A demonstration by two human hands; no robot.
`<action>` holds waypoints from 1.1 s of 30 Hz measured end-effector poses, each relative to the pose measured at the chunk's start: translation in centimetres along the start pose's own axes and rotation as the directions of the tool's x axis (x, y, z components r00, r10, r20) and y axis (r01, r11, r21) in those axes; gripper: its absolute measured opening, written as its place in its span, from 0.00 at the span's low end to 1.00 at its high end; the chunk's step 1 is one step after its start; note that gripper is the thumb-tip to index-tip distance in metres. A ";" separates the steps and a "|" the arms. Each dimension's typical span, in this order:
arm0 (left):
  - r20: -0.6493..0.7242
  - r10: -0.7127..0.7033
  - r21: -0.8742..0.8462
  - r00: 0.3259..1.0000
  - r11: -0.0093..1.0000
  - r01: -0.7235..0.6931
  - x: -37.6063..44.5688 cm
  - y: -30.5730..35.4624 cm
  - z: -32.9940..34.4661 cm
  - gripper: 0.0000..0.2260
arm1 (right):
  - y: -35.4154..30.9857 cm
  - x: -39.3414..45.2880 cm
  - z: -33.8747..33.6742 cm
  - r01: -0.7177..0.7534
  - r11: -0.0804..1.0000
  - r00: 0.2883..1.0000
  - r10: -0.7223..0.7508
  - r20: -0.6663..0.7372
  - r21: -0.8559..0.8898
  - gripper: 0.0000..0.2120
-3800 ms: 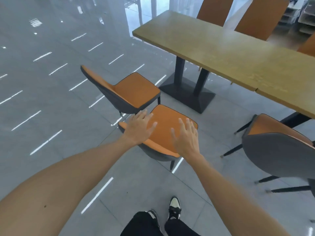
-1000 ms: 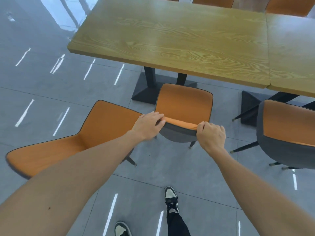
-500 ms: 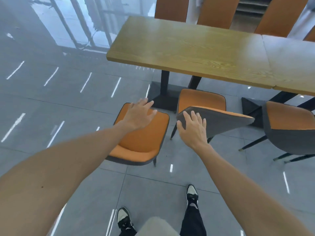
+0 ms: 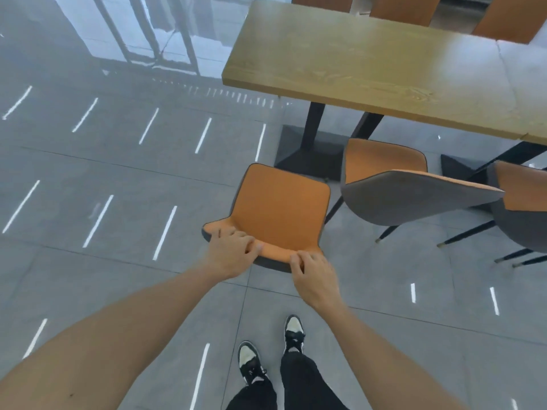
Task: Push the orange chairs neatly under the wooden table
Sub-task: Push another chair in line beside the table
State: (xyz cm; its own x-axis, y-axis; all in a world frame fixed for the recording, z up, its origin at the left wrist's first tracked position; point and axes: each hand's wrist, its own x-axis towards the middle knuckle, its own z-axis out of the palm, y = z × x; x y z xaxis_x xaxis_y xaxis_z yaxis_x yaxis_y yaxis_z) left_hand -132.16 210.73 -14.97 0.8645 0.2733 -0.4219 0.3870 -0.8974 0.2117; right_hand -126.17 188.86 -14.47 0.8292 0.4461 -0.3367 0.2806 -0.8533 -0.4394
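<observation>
My left hand [image 4: 229, 255] and right hand [image 4: 314, 275] both grip the top edge of the backrest of the near chair [image 4: 279, 213], fingers curled over the orange rim, left toward its left corner and right toward its right corner. The chair stands on the grey floor [image 4: 118, 187] out from the tabletop [image 4: 370, 60], its seat facing the table and its front edge near the black base [image 4: 310, 155] at the table's left end; none of the seat is under the tabletop. Just to its right stands a second chair [image 4: 393, 184], grey-backed, its seat reaching the tabletop's near edge but not tucked beneath. A third chair [image 4: 521, 202] is at the right edge of view, partly cut off, beside the second. More orange backrests [image 4: 506, 19] rise beyond the far side of the table. My shoes [image 4: 251, 362] stand on the floor below the near chair, well back from it.
</observation>
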 end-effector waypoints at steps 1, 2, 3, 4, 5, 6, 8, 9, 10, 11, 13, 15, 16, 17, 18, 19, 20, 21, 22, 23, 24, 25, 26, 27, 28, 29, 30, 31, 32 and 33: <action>-0.021 0.011 0.024 1.000 1.000 -0.011 0.2 -0.1 0.5 0.24 | 0.0 0.3 0.3 -0.019 0.999 0.999 0.020 -0.029 0.036 0.21; -0.028 0.018 0.043 0.999 0.999 -0.016 0.5 -0.1 0.7 0.24 | 0.0 0.8 0.6 -0.044 0.997 0.997 0.048 -0.057 0.068 0.18; -0.023 0.026 0.058 0.999 0.998 -0.025 1.5 -0.1 0.6 0.26 | 0.0 1.7 1.0 -0.083 0.991 0.993 0.090 -0.076 0.101 0.16; -0.027 0.039 0.073 0.999 0.997 -0.037 2.0 0.1 0.4 0.27 | 0.0 2.2 1.3 -0.114 0.985 0.987 0.127 -0.101 0.126 0.15; -0.049 0.056 0.091 0.997 0.995 -0.051 2.0 0.2 0.1 0.27 | -0.1 2.2 1.4 -0.125 0.984 0.979 0.143 -0.143 0.127 0.16; -0.071 0.074 0.105 0.995 0.992 -0.067 2.3 0.3 0.1 0.27 | 0.2 2.6 1.7 -0.128 0.986 0.969 0.147 -0.200 0.105 0.16; -0.116 0.118 0.105 0.986 0.989 -0.106 3.0 0.1 0.3 0.26 | 0.8 3.5 2.4 -0.126 0.991 0.946 0.136 -0.295 0.053 0.17; -0.141 0.133 0.105 0.981 0.987 -0.119 3.4 0.0 0.2 0.25 | 0.8 4.0 2.5 -0.122 0.992 0.939 0.128 -0.319 0.037 0.17; -0.153 0.142 0.111 0.978 0.986 -0.126 4.1 -0.2 -0.2 0.25 | 0.7 4.9 2.6 -0.122 0.992 0.936 0.124 -0.329 0.026 0.16; -0.153 0.147 0.118 0.977 0.984 -0.130 5.2 -0.4 -0.8 0.26 | 0.5 6.0 2.5 -0.129 0.991 0.937 0.129 -0.325 0.021 0.16; -0.171 0.151 0.121 0.974 0.984 -0.132 7.8 -0.6 -2.1 0.27 | 0.0 8.6 1.8 -0.145 0.989 0.935 0.141 -0.325 0.011 0.17; -0.200 0.152 0.137 0.968 0.983 -0.126 11.0 -0.7 -3.7 0.27 | -0.6 11.8 0.5 -0.161 0.987 0.932 0.154 -0.328 0.006 0.17; -0.209 0.153 0.145 0.966 0.982 -0.124 12.7 -0.7 -4.5 0.28 | -0.7 13.6 -0.2 -0.164 0.987 0.935 0.156 -0.319 0.004 0.17; -0.210 0.155 0.153 0.965 0.980 -0.124 14.4 -0.7 -5.2 0.28 | -0.8 15.4 -0.9 -0.169 0.986 0.937 0.161 -0.309 0.003 0.17; -0.205 0.155 0.159 0.966 0.980 -0.124 16.0 -0.6 -5.8 0.29 | -0.8 17.1 -1.5 -0.177 0.984 0.936 0.170 -0.307 0.004 0.17; -0.199 0.155 0.160 0.968 0.979 -0.124 17.5 -0.5 -6.4 0.29 | -0.7 18.7 -2.2 -0.183 0.983 0.934 0.175 -0.311 0.003 0.17; -0.197 0.155 0.157 0.968 0.980 -0.125 19.0 -0.2 -7.0 0.30 | -0.5 20.4 -2.8 -0.186 0.983 0.933 0.176 -0.312 0.000 0.16; -0.198 0.155 0.152 0.968 0.980 -0.126 20.5 0.1 -7.6 0.30 | -0.3 21.9 -3.5 -0.187 0.982 0.934 0.176 -0.310 -0.006 0.16; -0.196 0.155 0.146 0.968 0.981 -0.127 21.8 0.4 -8.1 0.30 | -0.2 23.4 -4.2 -0.185 0.983 0.936 0.173 -0.305 -0.012 0.16; -0.196 0.155 0.139 0.968 0.982 -0.129 23.1 0.6 -8.7 0.30 | -0.1 24.9 -4.8 -0.185 0.983 0.938 0.171 -0.301 -0.017 0.16; -0.197 0.153 0.129 0.968 0.983 -0.129 24.4 0.8 -9.2 0.31 | 0.0 26.2 -5.5 -0.187 0.982 0.939 0.173 -0.296 -0.021 0.16; -0.197 0.148 0.118 0.969 0.985 -0.127 25.6 1.1 -9.7 0.31 | 0.1 27.5 -6.0 -0.192 0.981 0.940 0.178 -0.290 -0.022 0.16; -0.193 0.141 0.110 0.971 0.986 -0.122 26.7 1.2 -10.2 0.31 | 0.1 28.7 -6.6 -0.197 0.980 0.940 0.182 -0.288 -0.022 0.16; -0.187 0.138 0.109 0.973 0.987 -0.119 27.7 1.4 -10.7 0.31 | 0.0 29.8 -7.1 -0.199 0.980 0.938 0.184 -0.293 -0.022 0.16; -0.180 0.136 0.111 0.974 0.987 -0.117 28.6 1.5 -11.2 0.31 | -0.1 30.8 -7.5 -0.197 0.980 0.937 0.182 -0.297 -0.018 0.16; -0.175 0.134 0.110 0.975 0.987 -0.116 29.5 1.5 -11.7 0.31 | -0.2 31.7 -7.9 -0.194 0.981 0.937 0.183 -0.298 -0.009 0.16; -0.171 0.129 0.105 0.977 0.988 -0.112 30.3 1.4 -12.2 0.30 | -0.6 32.5 -8.3 -0.193 0.981 0.936 0.185 -0.301 0.005 0.16; -0.169 0.124 0.099 0.978 0.989 -0.109 31.0 1.1 -12.6 0.29 | -1.0 33.0 -8.4 -0.190 0.982 0.933 0.185 -0.309 0.015 0.16; -0.165 0.125 0.099 0.978 0.989 -0.110 31.5 0.6 -12.9 0.28 | -1.5 33.4 -8.5 -0.187 0.982 0.931 0.182 -0.315 0.015 0.16; -0.154 0.132 0.102 0.979 0.988 -0.117 31.9 0.1 -13.1 0.28 | -2.0 33.6 -8.3 -0.182 0.983 0.934 0.175 -0.312 0.006 0.16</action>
State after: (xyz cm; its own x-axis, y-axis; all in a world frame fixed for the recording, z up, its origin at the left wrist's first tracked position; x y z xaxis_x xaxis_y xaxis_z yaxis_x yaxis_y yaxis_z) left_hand -100.34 223.94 -16.88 0.9470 0.2022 -0.2495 0.2482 -0.9538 0.1690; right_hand -94.84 203.35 -17.99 0.9742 0.1833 -0.1314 0.1222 -0.9187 -0.3754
